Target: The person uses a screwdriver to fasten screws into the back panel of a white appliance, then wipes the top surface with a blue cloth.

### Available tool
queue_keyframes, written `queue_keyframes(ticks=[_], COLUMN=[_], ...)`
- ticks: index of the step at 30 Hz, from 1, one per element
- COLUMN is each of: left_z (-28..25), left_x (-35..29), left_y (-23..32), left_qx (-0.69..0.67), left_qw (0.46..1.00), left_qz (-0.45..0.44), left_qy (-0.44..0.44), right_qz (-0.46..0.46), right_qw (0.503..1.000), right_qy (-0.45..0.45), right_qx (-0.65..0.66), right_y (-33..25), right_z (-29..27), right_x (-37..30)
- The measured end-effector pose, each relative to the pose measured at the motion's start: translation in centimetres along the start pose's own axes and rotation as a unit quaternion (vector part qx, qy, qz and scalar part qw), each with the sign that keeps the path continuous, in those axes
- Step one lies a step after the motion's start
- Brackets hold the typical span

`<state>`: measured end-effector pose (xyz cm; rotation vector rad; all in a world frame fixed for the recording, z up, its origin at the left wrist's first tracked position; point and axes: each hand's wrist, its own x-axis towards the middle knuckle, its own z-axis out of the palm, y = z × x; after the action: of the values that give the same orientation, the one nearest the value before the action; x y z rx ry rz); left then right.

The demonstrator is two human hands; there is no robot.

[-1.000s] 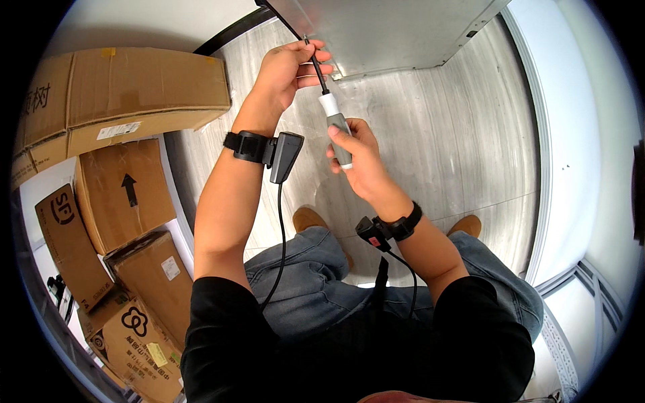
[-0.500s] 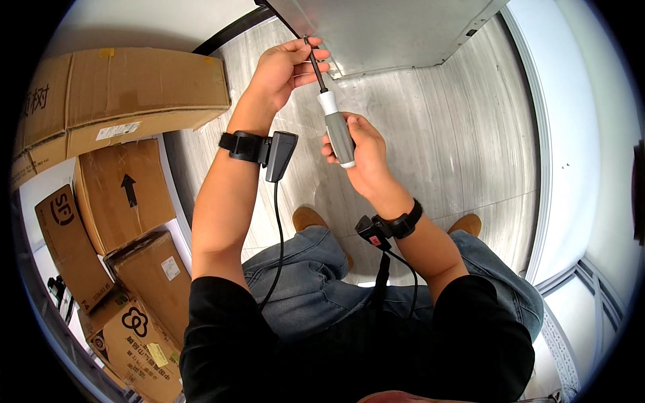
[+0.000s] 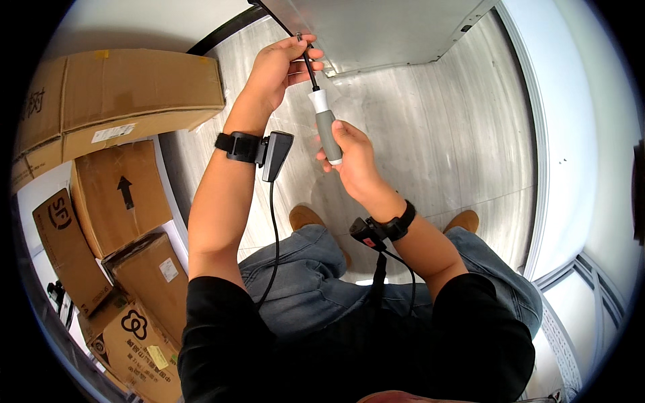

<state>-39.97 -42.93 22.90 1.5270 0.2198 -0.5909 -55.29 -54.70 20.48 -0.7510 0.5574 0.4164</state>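
A screwdriver (image 3: 327,131) with a grey and white handle and a dark shaft points away from me, tip at the far end. My right hand (image 3: 354,158) is closed around its handle. At the far end my left hand (image 3: 274,69) pinches the shaft close to the tip between thumb and fingers. Whether a small screw sits at the tip is too small to tell. Just beyond the left fingertips stands a grey metal cabinet (image 3: 383,33), its lower edge near the shaft and a dark strip along its left side.
Several cardboard boxes (image 3: 144,91) are stacked on the left, some on a white shelf. A pale wood-look floor (image 3: 430,134) lies below my hands. On the right runs a white panel (image 3: 561,134) with a raised edge. Black cables (image 3: 274,235) hang from both wrist straps.
Both hands and the screwdriver have shifted slightly left in the picture. The right thumb sits a little differently on the handle; the grips otherwise look the same.
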Motion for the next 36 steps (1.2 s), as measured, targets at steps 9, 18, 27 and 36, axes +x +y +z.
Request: queue_keyframes(ticks=[9,18,27,36], left_z=[1.0,1.1,0.3,1.4], left_x=[-0.2,0.4,0.1,0.8], left_y=[-0.2,-0.6,-0.3,-0.5], left_qx=[0.018,0.045,-0.046,-0.109], left_qw=[0.998,0.997,0.999,0.993], left_qz=[0.019,0.019,0.004,-0.03], left_qy=[0.053,0.068,-0.026,0.042], right_qz=[-0.22,-0.122,-0.01,-0.073], right_qw=[0.918,0.99,0.999,0.993], right_qy=[0.056,0.025,-0.044,0.009], right_qx=[-0.324,-0.072,0.021,-0.095], right_y=[1.0,0.3,-0.6,-1.7], right_z=[-0.2,0.2,-1.2,-0.2], right_x=[0.1,-0.2,0.0,-1.2])
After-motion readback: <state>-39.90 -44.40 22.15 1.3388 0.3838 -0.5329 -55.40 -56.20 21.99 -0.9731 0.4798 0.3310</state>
